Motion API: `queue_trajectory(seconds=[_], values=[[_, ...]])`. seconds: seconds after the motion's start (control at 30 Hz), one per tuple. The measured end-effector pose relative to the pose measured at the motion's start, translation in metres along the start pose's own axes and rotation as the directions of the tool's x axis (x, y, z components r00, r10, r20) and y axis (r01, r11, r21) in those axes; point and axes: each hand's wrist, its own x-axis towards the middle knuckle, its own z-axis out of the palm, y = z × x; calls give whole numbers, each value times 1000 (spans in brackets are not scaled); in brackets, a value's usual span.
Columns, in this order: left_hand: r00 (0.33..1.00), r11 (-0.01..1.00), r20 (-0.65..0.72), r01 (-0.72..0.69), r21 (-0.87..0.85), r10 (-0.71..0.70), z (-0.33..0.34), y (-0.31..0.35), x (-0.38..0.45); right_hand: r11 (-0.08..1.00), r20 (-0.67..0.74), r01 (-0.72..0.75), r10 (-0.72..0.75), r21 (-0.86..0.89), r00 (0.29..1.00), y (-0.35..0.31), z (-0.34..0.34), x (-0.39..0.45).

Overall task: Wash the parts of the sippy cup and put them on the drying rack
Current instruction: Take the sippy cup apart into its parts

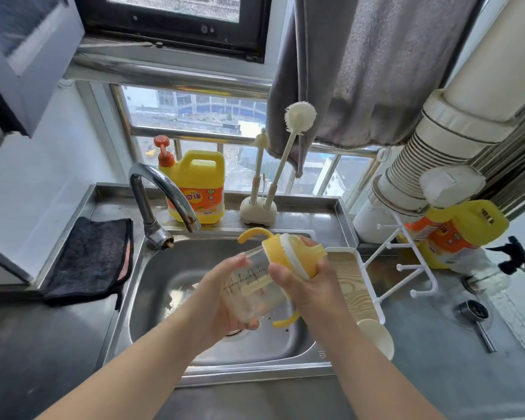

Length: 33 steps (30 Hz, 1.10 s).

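Over the steel sink (164, 262) I hold a sippy cup tilted on its side. Its clear bottle (249, 286) with printed measuring marks lies in my left hand (222, 301), whose fingers curl round the base. My right hand (309, 283) grips the yellow lid (288, 253) with its white ring, thumb on the near side. Two yellow handles (252, 233) stick out above and below the collar. The white drying rack (406, 265) with pegs and a wood-patterned tray stands just right of the sink.
A curved faucet (167, 192) arches over the sink's back left. Behind it stand a yellow detergent jug (200, 186) and two bottle brushes (273, 165) in a stand. A dark cloth (88, 256) lies on the left counter. A cream cup (376, 338) sits by the rack.
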Motion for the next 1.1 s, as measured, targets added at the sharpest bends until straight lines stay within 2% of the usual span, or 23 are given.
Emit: queue_trajectory(seconds=[0.07,0.13,0.23,0.27,0.33,0.37,0.4,0.43,0.47,0.5,0.53,0.57,0.6,0.63,0.67,0.7,0.73,0.77,0.8,0.87,0.97,1.03,1.1], values=[[972,974,96,220,-63,-213,-2,0,-2,994,89,64,-56,-84,994,-6,-3,-2],[924,931,228,341,-129,-307,-5,-3,-6,961,247,153,-95,-230,964,-19,-6,-2],[932,950,336,217,-223,-134,-3,-5,-8,954,385,207,-112,-216,916,-27,-20,11],[941,952,337,126,-277,-27,1,-1,-9,974,340,167,-106,-156,934,-26,-25,15],[941,923,278,-78,-378,193,6,6,-5,992,112,55,-43,-110,993,-18,-27,18],[938,921,203,-203,-332,280,12,9,-3,997,23,7,-5,-81,1000,-13,-23,16],[932,925,97,-327,-192,349,17,10,-1,999,-7,-34,34,-6,999,-10,-18,14],[899,900,-36,-436,10,436,18,9,2,992,21,-77,75,102,997,-6,-12,13],[824,832,-153,-509,221,545,16,5,3,975,73,-118,106,188,992,-4,-6,12],[743,728,-153,-557,401,652,15,0,1,965,120,-137,112,225,986,-5,-1,10],[683,606,-63,-597,526,728,12,-7,0,961,150,-143,108,239,983,-7,4,10],[661,526,0,-597,606,751,11,-11,-3,961,150,-147,113,236,982,-10,6,10],[667,526,8,-595,608,745,11,-10,-7,961,139,-146,116,234,984,-11,7,11],[706,598,-2,-599,533,708,10,-6,-12,963,135,-137,107,231,985,-11,5,12],[789,732,-12,-563,384,614,13,2,-14,967,146,-118,86,227,986,-13,3,12],[901,882,18,-430,192,434,14,8,-15,973,166,-97,62,211,984,-15,0,11],[969,973,101,-228,21,225,12,12,-15,979,200,-83,45,187,979,-17,-4,11],[981,996,181,-50,-78,63,9,14,-16,983,241,-75,33,165,970,-19,-8,11],[973,992,229,34,-121,-5,5,12,-15,987,272,-78,37,141,962,-23,-11,11],[969,986,244,7,-166,34,-3,9,-12,995,240,-81,64,64,969,-27,-16,14],[965,964,99,-230,-136,245,0,8,-8,996,126,-74,80,-59,989,-25,-18,14],[906,906,5,-423,26,423,3,5,-8,994,164,-107,104,11,981,-26,-13,10],[830,794,20,-541,277,558,4,-1,-8,981,185,-175,157,86,970,-28,-7,6]])
